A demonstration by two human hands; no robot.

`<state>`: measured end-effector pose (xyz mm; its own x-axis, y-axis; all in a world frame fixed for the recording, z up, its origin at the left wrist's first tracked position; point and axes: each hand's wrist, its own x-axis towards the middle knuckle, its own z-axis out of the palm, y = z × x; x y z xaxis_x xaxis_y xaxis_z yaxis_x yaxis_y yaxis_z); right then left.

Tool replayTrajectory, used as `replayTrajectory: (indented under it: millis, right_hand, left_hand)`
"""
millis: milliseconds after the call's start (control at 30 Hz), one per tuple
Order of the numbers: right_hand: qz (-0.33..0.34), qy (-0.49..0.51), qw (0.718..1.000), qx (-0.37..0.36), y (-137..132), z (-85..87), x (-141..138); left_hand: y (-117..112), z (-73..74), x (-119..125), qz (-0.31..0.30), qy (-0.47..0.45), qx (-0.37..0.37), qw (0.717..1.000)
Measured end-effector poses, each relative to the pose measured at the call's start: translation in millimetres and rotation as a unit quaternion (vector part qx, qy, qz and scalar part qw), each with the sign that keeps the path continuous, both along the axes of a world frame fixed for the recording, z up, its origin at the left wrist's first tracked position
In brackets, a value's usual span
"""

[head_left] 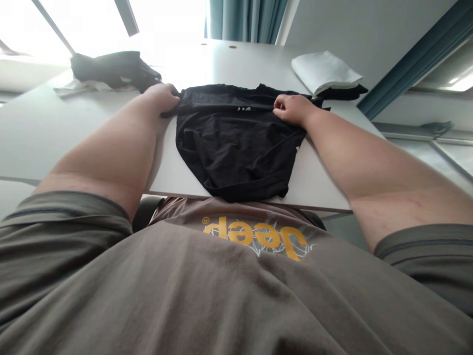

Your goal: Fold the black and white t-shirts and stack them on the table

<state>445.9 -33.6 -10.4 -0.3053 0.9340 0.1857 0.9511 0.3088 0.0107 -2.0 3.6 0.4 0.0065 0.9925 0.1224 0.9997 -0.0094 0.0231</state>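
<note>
A black garment (234, 143) lies spread on the white table (33, 133), its lower hem hanging just over the near edge against the person's brown shirt (yellow lettering on the chest). The cloth is creased, with a fold running along its far side. The left hand (162, 97) is closed on the garment's far left corner, fingers curled over the fabric. The right hand (292, 108) pinches the far right corner, knuckles bent and the cloth caught under the fingers. Both forearms reach out from the near edge on either side of the garment. Toward the far left corner of the table sits a heap of dark clothes (114, 69) on something pale. Near the far right edge rests a folded white cloth (325, 71) atop a dark piece.
</note>
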Motion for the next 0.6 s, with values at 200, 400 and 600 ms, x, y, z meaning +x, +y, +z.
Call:
replayTrajectory:
  millis: [200, 400, 600]
  right_hand:
    - [0.005, -0.004, 1.0, 0.0, 1.3, -0.7, 0.8]
    - [0.009, -0.005, 1.0, 0.007, 1.8, -2.0, 1.2]
    - [0.0, 0.005, 1.0, -0.005, -0.9, -0.4, -0.4]
  left_hand:
    - [1.0, 1.0, -0.2, 0.002, -0.003, -0.004, 1.0]
    - [2.3, 0.4, -0.8, 0.003, 0.0, -0.005, 1.0]
    - [3.4, -1.4, -3.0, 0.0, -0.007, -0.003, 1.0]
